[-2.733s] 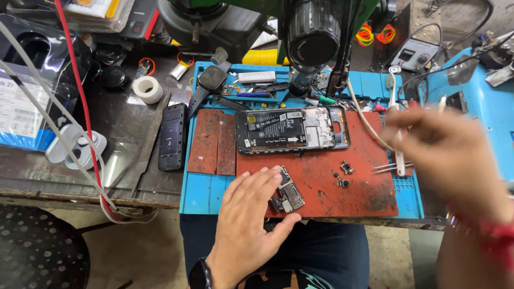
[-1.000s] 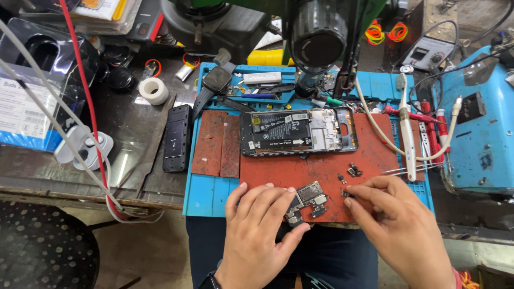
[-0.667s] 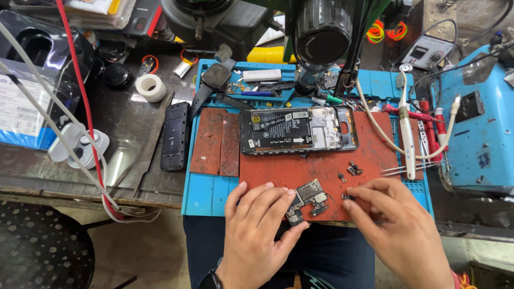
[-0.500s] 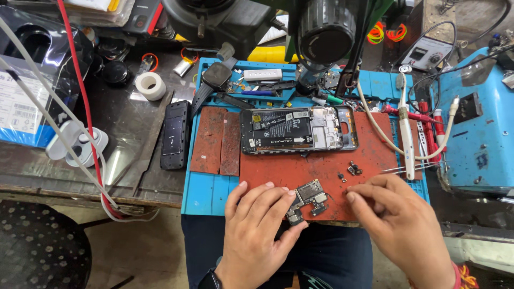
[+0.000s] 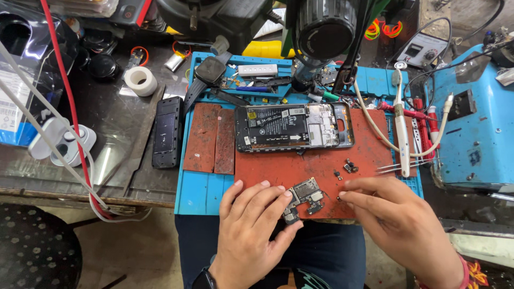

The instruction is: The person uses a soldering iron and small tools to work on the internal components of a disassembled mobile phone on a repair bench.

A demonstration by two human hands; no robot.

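A small phone circuit board (image 5: 305, 195) lies on the red mat (image 5: 278, 166) near its front edge. My left hand (image 5: 249, 235) rests flat beside it, fingertips and thumb touching the board's left end. My right hand (image 5: 399, 219) sits to the board's right, fingers pinched together at a tiny dark part (image 5: 339, 198) on the mat. An opened phone (image 5: 294, 127) with its back off lies face down further back. A few small loose parts (image 5: 348, 167) lie between the phone and my right hand.
Tweezers (image 5: 407, 167) and a white soldering handle (image 5: 400, 128) lie at the right. A black phone (image 5: 167, 132) lies on the dark bench to the left, near a tape roll (image 5: 140, 80). A microscope (image 5: 326, 32) hangs over the blue mat (image 5: 206, 187). A blue box (image 5: 476, 128) stands at the right.
My right hand came back from the right side and settled on the mat beside the board. Over the last second both hands shifted only slightly.
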